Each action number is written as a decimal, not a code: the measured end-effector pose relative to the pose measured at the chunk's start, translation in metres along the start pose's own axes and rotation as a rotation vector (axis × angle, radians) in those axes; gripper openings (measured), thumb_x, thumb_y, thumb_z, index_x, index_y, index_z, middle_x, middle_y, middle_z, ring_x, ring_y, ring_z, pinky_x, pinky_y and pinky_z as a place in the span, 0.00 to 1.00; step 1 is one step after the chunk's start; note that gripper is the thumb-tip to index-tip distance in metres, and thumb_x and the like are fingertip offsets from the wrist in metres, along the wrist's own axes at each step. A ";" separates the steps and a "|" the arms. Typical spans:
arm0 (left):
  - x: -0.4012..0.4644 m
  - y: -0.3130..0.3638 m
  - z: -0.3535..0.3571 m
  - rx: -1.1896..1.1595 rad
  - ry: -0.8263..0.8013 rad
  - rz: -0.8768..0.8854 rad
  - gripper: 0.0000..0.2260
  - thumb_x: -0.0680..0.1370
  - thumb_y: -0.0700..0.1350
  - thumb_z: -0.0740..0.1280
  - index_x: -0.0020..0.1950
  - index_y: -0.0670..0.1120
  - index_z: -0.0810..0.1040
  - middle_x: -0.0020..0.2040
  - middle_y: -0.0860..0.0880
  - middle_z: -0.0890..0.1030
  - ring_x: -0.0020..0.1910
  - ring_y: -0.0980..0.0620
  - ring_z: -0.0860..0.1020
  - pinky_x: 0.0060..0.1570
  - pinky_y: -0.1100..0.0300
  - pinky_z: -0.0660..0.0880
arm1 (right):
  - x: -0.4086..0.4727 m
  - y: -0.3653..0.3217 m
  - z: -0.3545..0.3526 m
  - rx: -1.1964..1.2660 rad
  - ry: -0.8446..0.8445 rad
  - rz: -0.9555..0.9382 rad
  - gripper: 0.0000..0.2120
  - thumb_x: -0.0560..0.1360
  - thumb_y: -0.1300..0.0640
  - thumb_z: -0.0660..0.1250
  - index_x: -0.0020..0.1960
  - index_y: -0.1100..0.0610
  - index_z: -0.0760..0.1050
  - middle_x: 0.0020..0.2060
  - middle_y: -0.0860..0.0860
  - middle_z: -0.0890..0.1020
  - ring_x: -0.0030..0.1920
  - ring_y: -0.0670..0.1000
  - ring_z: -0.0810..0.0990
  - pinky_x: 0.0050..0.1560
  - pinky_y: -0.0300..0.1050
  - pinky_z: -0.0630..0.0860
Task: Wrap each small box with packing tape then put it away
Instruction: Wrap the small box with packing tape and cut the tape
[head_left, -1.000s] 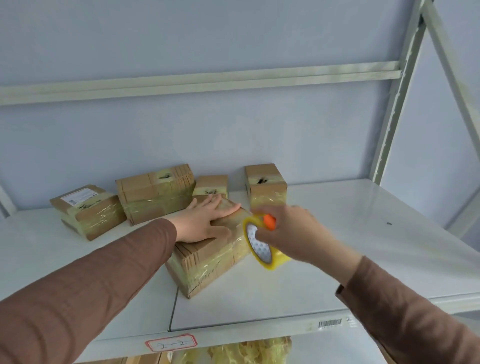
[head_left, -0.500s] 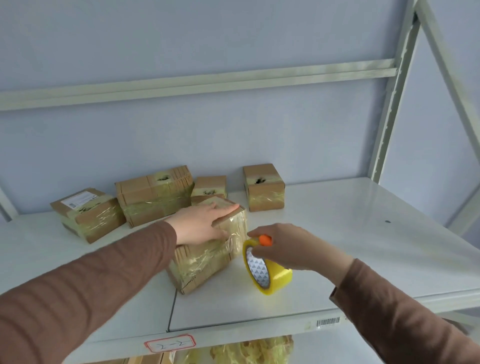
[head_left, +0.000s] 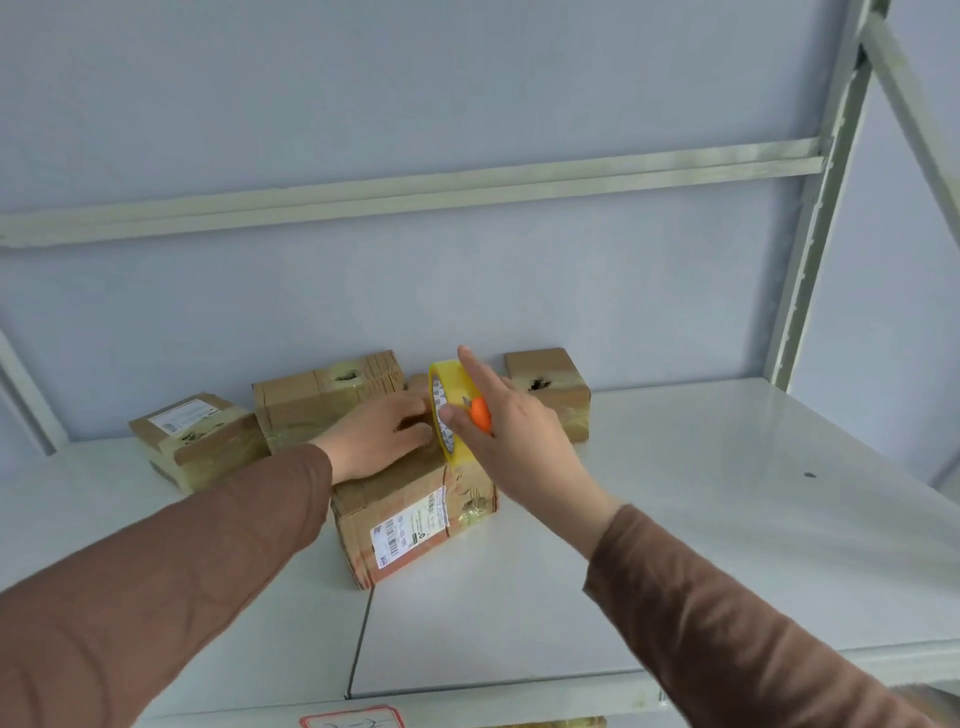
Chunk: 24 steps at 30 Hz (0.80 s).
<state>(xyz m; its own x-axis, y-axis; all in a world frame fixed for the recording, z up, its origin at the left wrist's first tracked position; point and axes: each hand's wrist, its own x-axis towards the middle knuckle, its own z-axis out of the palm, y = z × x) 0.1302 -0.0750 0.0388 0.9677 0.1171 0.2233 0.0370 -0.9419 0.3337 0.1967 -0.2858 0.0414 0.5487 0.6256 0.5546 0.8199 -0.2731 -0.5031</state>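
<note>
The left hand (head_left: 376, 439) is lying flat, fingers relaxed, on top of the cardboard box (head_left: 410, 519) on the shelf (head_left: 675, 519). The right hand (head_left: 511, 431) is gripping the yellow tape roll (head_left: 447, 410) just beside it, above that box. Three taped boxes (head_left: 197, 441) are standing behind both hands.

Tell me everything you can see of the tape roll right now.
The tape roll is a ring of yellowish clear packing tape on a white core printed with small dark triangles. It stands on edge above the top of the labelled cardboard box, open side facing left. The right hand grips it along with an orange cutter, index finger straight across its rim. The left hand lies on the box top beside it.
</note>
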 end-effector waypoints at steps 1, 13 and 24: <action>0.000 0.001 -0.002 -0.031 -0.083 -0.015 0.13 0.80 0.56 0.66 0.61 0.52 0.79 0.59 0.56 0.80 0.58 0.57 0.76 0.59 0.57 0.73 | -0.001 0.003 0.005 0.060 0.020 -0.008 0.35 0.81 0.35 0.59 0.83 0.43 0.52 0.55 0.48 0.77 0.53 0.50 0.77 0.47 0.46 0.67; 0.005 -0.013 0.001 0.033 -0.276 -0.103 0.29 0.81 0.56 0.67 0.78 0.71 0.58 0.83 0.60 0.48 0.81 0.57 0.45 0.79 0.58 0.41 | -0.005 0.005 -0.013 -0.098 -0.073 0.060 0.25 0.72 0.47 0.66 0.69 0.43 0.70 0.29 0.44 0.74 0.34 0.48 0.74 0.33 0.41 0.66; 0.008 -0.004 -0.005 -0.154 -0.350 -0.174 0.32 0.76 0.51 0.74 0.72 0.76 0.65 0.84 0.56 0.52 0.82 0.54 0.50 0.80 0.49 0.48 | -0.073 0.032 -0.009 -0.169 -0.408 0.200 0.18 0.74 0.43 0.65 0.63 0.44 0.74 0.48 0.48 0.82 0.49 0.55 0.78 0.45 0.46 0.73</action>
<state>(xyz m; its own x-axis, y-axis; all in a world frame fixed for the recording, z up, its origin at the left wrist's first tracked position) 0.1365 -0.0684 0.0434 0.9776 0.1317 -0.1642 0.1956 -0.8563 0.4779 0.1846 -0.3466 -0.0096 0.6173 0.7750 0.1354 0.7383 -0.5112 -0.4399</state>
